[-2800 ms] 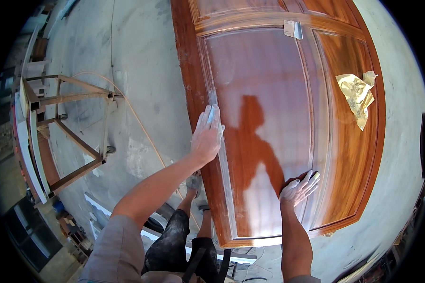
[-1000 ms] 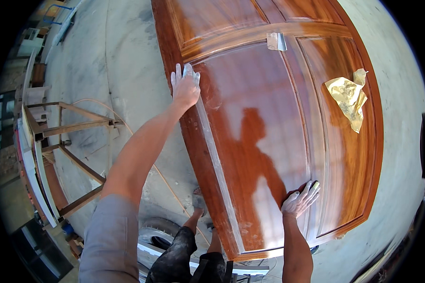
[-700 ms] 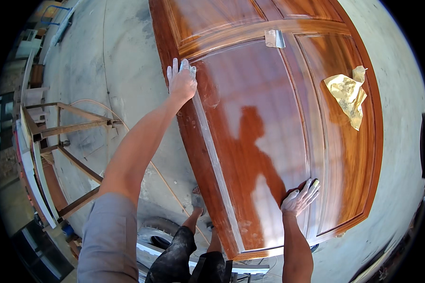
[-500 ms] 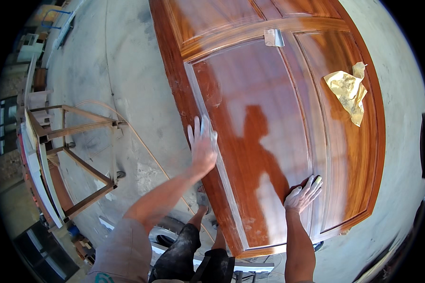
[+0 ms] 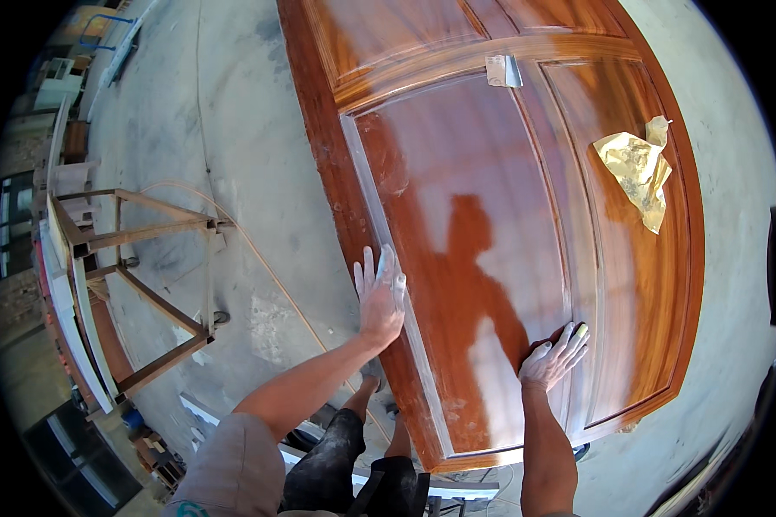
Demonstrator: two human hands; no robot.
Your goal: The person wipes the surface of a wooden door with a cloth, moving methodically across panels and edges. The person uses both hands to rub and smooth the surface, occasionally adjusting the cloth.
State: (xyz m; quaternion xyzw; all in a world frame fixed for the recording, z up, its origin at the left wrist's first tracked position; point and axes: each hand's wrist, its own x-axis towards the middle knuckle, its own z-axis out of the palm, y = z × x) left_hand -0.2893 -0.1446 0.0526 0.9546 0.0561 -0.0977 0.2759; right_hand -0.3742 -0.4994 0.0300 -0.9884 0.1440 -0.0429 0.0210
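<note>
A large glossy reddish-brown panelled wooden door (image 5: pixel 440 345) lies flat in front of me. My left hand (image 5: pixel 382 297), whitened with dust, presses along its left frame, beside the dull pale moulding strip (image 5: pixel 422 362). Its fingers are stretched out; whether a thin piece lies under them I cannot tell. Flat on the lower middle of the door, at the upright between two panels, rests my right hand (image 5: pixel 550 364), fingers extended and dusty. A small yellowish bit (image 5: pixel 582 330) shows at one of its fingertips. What is beneath its palm stays hidden.
A crumpled yellow paper sheet (image 5: pixel 640 172) lies on the right panel, and a small folded grey-white sheet (image 5: pixel 503 71) on the crossrail. To the left stands a brown metal frame on castors (image 5: pixel 151 284). A thin hose (image 5: pixel 259 258) crosses the concrete floor (image 5: pixel 250 112).
My left hand has slid along the door's left frame toward me, slightly to the right. My right hand has stayed where it was.
</note>
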